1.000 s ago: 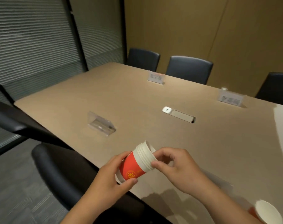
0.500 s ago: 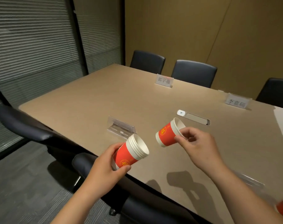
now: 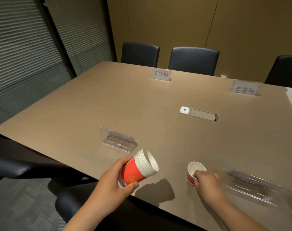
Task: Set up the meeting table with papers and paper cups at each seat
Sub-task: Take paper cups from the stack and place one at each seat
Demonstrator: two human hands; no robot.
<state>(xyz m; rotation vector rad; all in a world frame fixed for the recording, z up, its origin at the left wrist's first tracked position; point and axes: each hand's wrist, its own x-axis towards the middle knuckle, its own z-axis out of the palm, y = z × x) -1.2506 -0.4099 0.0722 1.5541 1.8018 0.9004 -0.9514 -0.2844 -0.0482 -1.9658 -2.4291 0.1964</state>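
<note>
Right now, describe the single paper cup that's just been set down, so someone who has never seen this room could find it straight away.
Start at the long tan meeting table and go to its near edge, between the two clear acrylic name stands lying there. The single cup stands upright there, mouth up, the right hand at its rim. Unlike the tilted stack of cups in the left hand, it is alone, on the tabletop.

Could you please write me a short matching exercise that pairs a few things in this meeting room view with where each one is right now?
Things:
1. stack of cups
2. single cup
3. power socket
4. name card

Places:
A. far side of the table, before a chair
B. held tilted in the left hand
C. set into the table's middle
D. upright on the table at the right hand

Pairs: 1-B, 2-D, 3-C, 4-A
</note>
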